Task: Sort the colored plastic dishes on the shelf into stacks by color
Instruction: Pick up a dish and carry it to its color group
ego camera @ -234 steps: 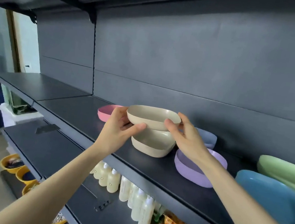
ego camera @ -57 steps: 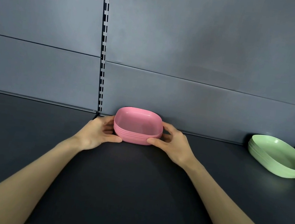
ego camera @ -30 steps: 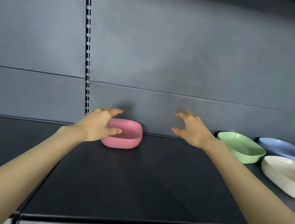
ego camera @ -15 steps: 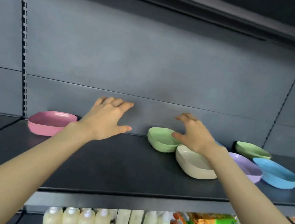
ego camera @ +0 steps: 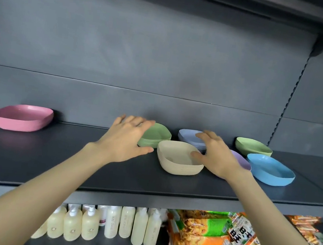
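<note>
Your left hand (ego camera: 127,138) hovers with fingers straight and spread, holding nothing. Its fingertips overlap the left edge of the green stack (ego camera: 157,136), though contact cannot be judged. Your right hand (ego camera: 216,158) is likewise spread and holds nothing, with its thumb over the right rim of the beige stack (ego camera: 179,162). That stack stands between the two hands, nearer you than the green one, on the dark shelf (ego camera: 108,169). Behind the right hand sits a pale blue stack (ego camera: 189,135), and a purple dish (ego camera: 241,161) is partly hidden by that hand. Further right lie a bright blue dish (ego camera: 270,171) and, behind it, a second green stack (ego camera: 253,147). The pink stack (ego camera: 22,118) stands well apart at the left. Below the shelf are cream bottles (ego camera: 111,225) and snack packets (ego camera: 200,238).
</note>
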